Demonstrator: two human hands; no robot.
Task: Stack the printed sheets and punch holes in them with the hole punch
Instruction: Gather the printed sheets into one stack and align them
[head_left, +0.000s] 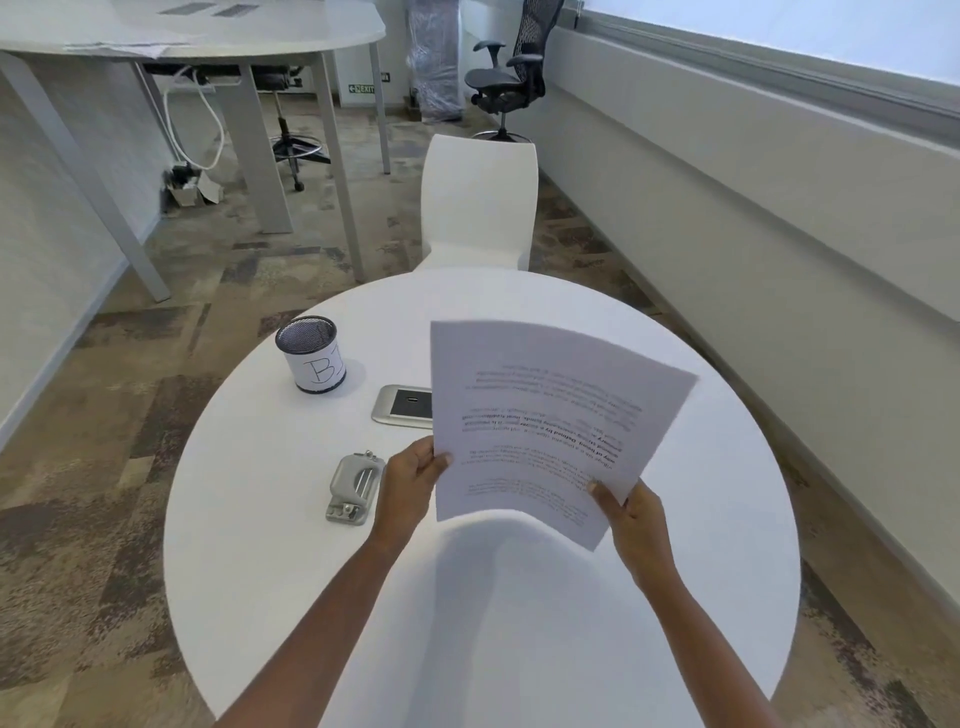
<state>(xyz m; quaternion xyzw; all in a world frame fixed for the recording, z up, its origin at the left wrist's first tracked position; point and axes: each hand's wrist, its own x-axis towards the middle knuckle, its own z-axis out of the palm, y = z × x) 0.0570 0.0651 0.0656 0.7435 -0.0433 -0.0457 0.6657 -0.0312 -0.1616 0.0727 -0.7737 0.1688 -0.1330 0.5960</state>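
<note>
The printed sheets (540, 415) are held up above the round white table (291, 571), tilted, with faint text showing through. My left hand (410, 478) grips their lower left edge and my right hand (631, 512) grips the lower right corner. The grey metal hole punch (356, 486) lies flat on the table just left of my left hand, apart from the sheets.
A black mesh pen cup (311, 361) with a white label stands at the table's back left. A silver panel (402, 405) set in the tabletop is partly hidden behind the sheets. A white chair (478, 202) stands beyond the table's far edge.
</note>
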